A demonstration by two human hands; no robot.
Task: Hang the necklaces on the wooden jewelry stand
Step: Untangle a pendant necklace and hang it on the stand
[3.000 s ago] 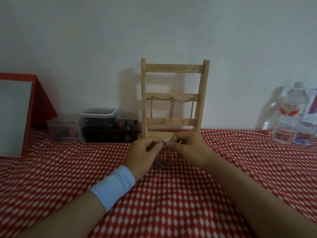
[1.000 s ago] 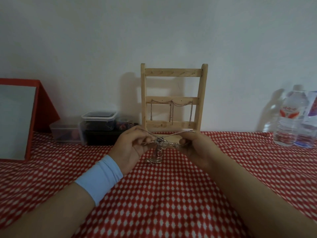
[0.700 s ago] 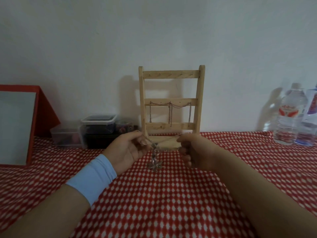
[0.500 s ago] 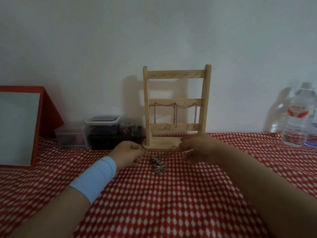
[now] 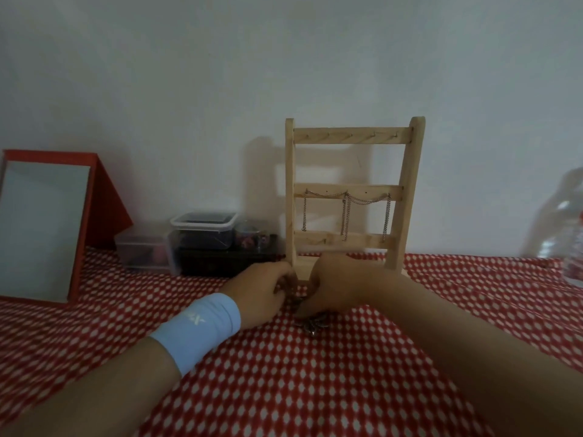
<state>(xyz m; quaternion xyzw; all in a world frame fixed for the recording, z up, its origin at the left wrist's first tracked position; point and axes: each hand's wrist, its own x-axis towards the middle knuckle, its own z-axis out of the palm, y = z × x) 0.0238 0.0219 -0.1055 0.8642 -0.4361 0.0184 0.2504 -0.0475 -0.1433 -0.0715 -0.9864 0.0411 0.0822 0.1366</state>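
Starting with the necklace tangle: heaped on the red-and-white tablecloth, just at 6 o'clock of the wooden jewelry stand, right up against both hands. Compared with a second ago, no longer stretched out in the air between two spread hands, but dropped back onto the cloth with the hands bunched together over it. Reads like a failed untangle and a fresh go at teasing one strand loose, so probably zero new pieces on the pegs for now. Left hand at 10 o'clock of the pile, with curled-in fingers pinching chain. Right hand at 1 o'clock of it, with fingertips tucked under, so can't tell whether gripping or just resting there. Already sorted: hung chains draped along the stand's middle rail, with a bare top rail above. Moving outward: pale blue wristband on the left wrist with a small white mark, maybe an X, too blurry to swear by. Then plastic containers at 9 o'clock of the stand, a red-framed panel further out the same way, and a water bottle at 3 o'clock by the frame edge, with a smeared label, totally unreadable.
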